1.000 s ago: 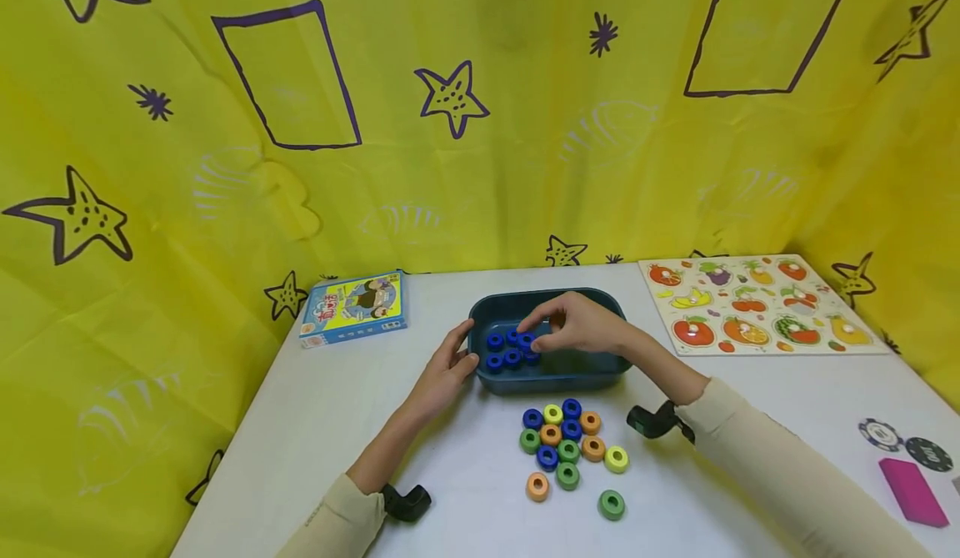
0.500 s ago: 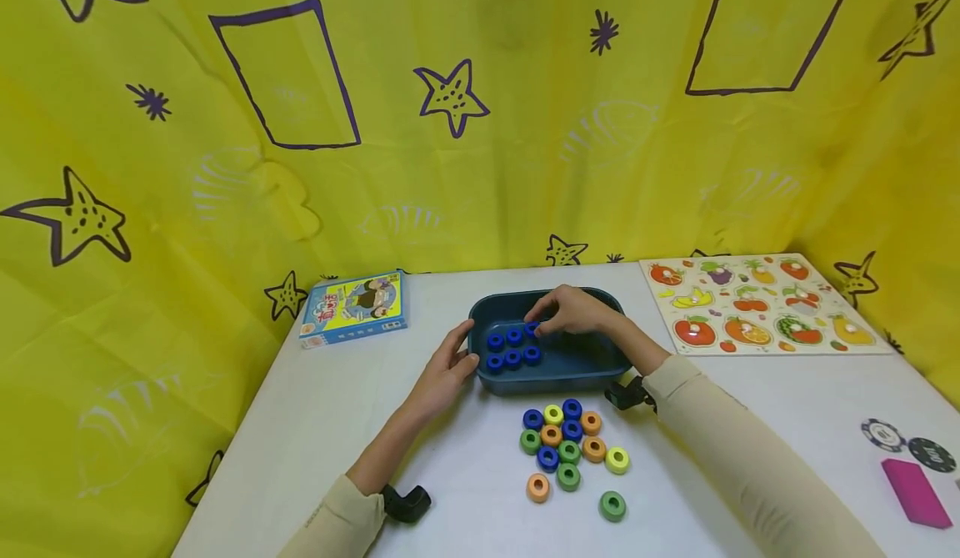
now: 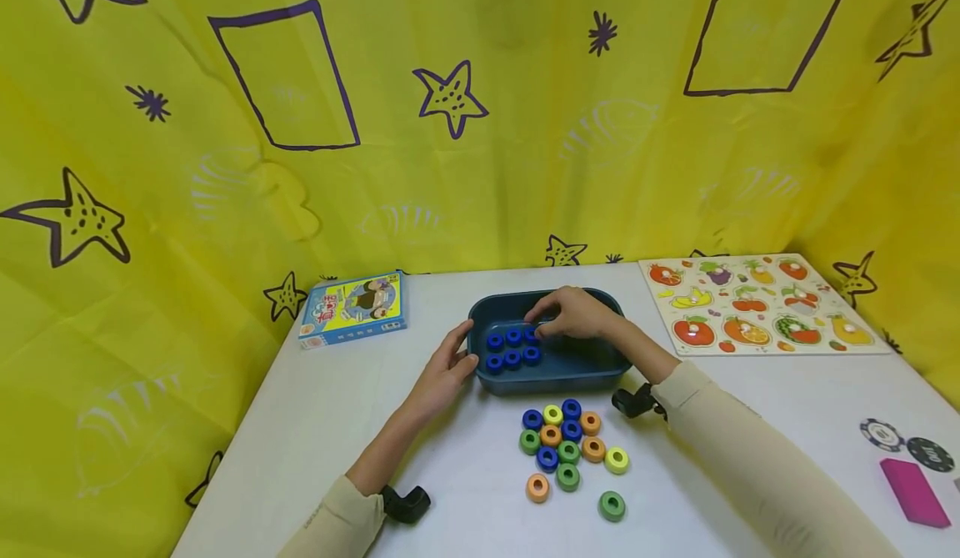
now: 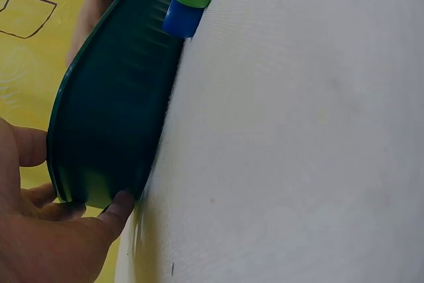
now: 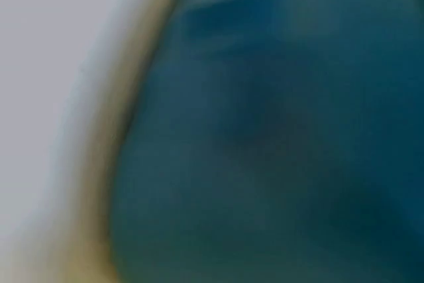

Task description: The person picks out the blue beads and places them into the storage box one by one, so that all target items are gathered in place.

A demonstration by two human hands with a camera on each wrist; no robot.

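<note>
A dark teal plastic tray (image 3: 577, 364) stands on the white table with several blue rings (image 3: 513, 359) in two rows at its left end. My left hand (image 3: 441, 377) holds the tray's left end; in the left wrist view its thumb and fingers (image 4: 118, 211) lie against the tray's end wall (image 4: 99, 130). Inside the tray, my right hand (image 3: 576, 314) pinches a blue ring at the right of the back row, partly hidden by the fingertips. The right wrist view is blurred and shows mostly the tray's wall (image 5: 199, 183).
Loose blue, green, orange and yellow rings (image 3: 568, 451) lie in front of the tray. A picture box (image 3: 352, 309) stands back left and a fruit puzzle board (image 3: 757, 308) back right. Poker chips (image 3: 881, 434) and a pink block (image 3: 913, 492) lie at the right. A yellow curtain hangs behind.
My right hand has shifted slightly right and back from over the rings to the back row's right end, where its ring now lines up with the others. My left hand stays put.
</note>
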